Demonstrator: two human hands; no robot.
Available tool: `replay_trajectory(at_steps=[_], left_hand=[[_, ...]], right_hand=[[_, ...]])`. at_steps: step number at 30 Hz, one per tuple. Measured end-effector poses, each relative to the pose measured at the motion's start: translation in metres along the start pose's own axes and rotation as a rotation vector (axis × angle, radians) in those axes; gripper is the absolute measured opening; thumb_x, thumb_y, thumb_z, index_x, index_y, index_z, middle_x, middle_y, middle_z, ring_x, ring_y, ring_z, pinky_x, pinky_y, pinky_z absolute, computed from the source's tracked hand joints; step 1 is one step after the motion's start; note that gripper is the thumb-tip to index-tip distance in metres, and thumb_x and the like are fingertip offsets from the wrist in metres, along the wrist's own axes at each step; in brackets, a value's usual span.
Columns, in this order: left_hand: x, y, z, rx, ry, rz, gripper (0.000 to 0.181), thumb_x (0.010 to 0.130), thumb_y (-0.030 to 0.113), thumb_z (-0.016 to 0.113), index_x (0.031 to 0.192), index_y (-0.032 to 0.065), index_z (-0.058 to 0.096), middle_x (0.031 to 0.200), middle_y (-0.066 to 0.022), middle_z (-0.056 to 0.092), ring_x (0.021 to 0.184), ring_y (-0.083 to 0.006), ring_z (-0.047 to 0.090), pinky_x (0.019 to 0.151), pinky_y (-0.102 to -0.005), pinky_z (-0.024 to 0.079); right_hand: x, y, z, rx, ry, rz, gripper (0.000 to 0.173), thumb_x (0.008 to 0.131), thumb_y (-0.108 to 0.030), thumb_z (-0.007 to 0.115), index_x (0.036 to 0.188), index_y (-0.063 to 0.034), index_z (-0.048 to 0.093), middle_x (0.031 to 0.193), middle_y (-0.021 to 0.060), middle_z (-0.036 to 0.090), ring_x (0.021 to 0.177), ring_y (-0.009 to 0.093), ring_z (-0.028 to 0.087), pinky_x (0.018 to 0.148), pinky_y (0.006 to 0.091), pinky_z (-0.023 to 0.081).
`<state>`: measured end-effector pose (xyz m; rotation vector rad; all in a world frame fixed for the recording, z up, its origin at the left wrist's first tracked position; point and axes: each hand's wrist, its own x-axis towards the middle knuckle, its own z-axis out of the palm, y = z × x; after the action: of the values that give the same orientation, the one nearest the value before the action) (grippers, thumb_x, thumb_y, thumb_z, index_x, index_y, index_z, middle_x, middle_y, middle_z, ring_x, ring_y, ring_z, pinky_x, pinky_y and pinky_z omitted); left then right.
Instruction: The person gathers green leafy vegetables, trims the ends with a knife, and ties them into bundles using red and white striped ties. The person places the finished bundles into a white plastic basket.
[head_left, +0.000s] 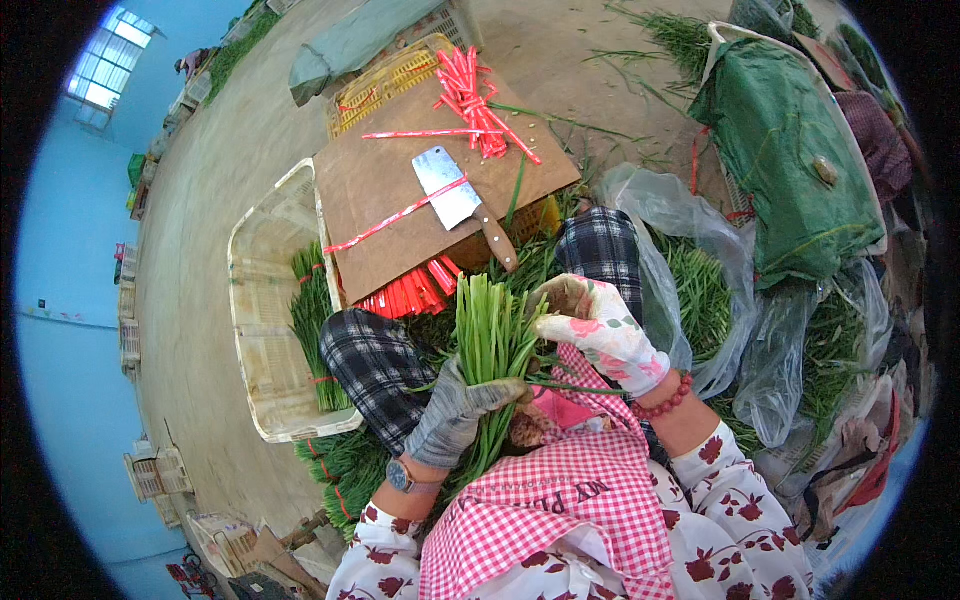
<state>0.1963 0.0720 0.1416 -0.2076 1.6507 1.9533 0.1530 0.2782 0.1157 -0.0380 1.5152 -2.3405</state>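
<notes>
My left hand (454, 416), in a grey glove, grips a bunch of long green chive-like stalks (491, 330). The cut ends point up and away from me, while the leafy part hangs down over my lap. At the upper right side of the bunch is my right hand (600, 330), in a white flowered glove. Its fingers are curled and its thumb is close to the outer stalks; whether it pinches any of them is hidden. Beyond the bunch, a cleaver (454, 191) with a wooden handle lies on a brown board (375, 187), a red tie strip (390, 215) across its blade.
More red strips (472, 101) lie heaped on the board. A white plastic crate (247, 330) at left holds tied green bundles (311, 322). Other tied bundles (337, 480) rest below it. To the right are a plastic bag of greens (694, 292) and a green-covered crate (787, 165).
</notes>
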Motion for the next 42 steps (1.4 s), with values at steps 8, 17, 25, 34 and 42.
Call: replay_trajectory(at_steps=[8, 17, 25, 34, 42], left_hand=[[0.001, 0.01, 0.008, -0.004, -0.06, -0.02, 0.042, 0.079, 0.009, 0.075, 0.118, 0.0013, 0.059, 0.102, -0.005, 0.068, 0.088, -0.0124, 0.065, 0.08, -0.0259, 0.052], [0.004, 0.006, 0.009, -0.031, -0.04, -0.037, 0.049, 0.076, 0.015, 0.075, 0.12, 0.0017, 0.058, 0.1, -0.0078, 0.068, 0.083, -0.0167, 0.065, 0.075, -0.0298, 0.053], [-0.001, 0.004, 0.001, 0.037, -0.064, 0.019, 0.047, 0.074, 0.017, 0.076, 0.115, 0.0006, 0.059, 0.097, -0.0102, 0.069, 0.071, -0.0177, 0.061, 0.064, -0.0309, 0.051], [0.0, -0.007, -0.02, -0.037, 0.056, -0.092, 0.056, 0.071, 0.018, 0.076, 0.12, -0.0008, 0.056, 0.093, -0.0113, 0.069, 0.067, -0.0178, 0.063, 0.062, -0.0302, 0.052], [0.015, -0.023, -0.002, -0.07, 0.006, -0.102, 0.058, 0.072, 0.015, 0.073, 0.123, -0.0014, 0.052, 0.099, -0.0117, 0.064, 0.064, -0.0171, 0.057, 0.056, -0.0284, 0.047]], right_hand=[[0.003, -0.021, 0.001, -0.631, 0.005, -0.132, 0.016, 0.082, -0.012, 0.068, 0.091, 0.0, 0.064, 0.077, 0.0078, 0.066, 0.071, 0.009, 0.061, 0.063, 0.0264, 0.049], [0.01, -0.003, 0.009, -0.106, 0.158, -0.115, 0.014, 0.084, -0.008, 0.064, 0.095, 0.0009, 0.064, 0.086, 0.0057, 0.068, 0.081, 0.011, 0.062, 0.074, 0.0267, 0.049], [0.034, -0.043, -0.066, 0.285, 0.374, -0.621, 0.016, 0.09, -0.013, 0.061, 0.098, 0.0004, 0.063, 0.093, 0.0114, 0.067, 0.084, 0.02, 0.064, 0.08, 0.0345, 0.053], [-0.064, -0.118, -0.17, 0.516, 0.637, -0.7, 0.02, 0.101, -0.013, 0.046, 0.106, 0.0037, 0.054, 0.078, 0.0034, 0.051, 0.059, 0.005, 0.034, 0.047, 0.0204, 0.033], [-0.172, -0.017, -0.175, -0.522, 0.806, -0.157, 0.022, 0.093, -0.015, 0.059, 0.112, -0.0031, 0.06, 0.095, 0.0023, 0.063, 0.085, 0.012, 0.058, 0.078, 0.0269, 0.046]])
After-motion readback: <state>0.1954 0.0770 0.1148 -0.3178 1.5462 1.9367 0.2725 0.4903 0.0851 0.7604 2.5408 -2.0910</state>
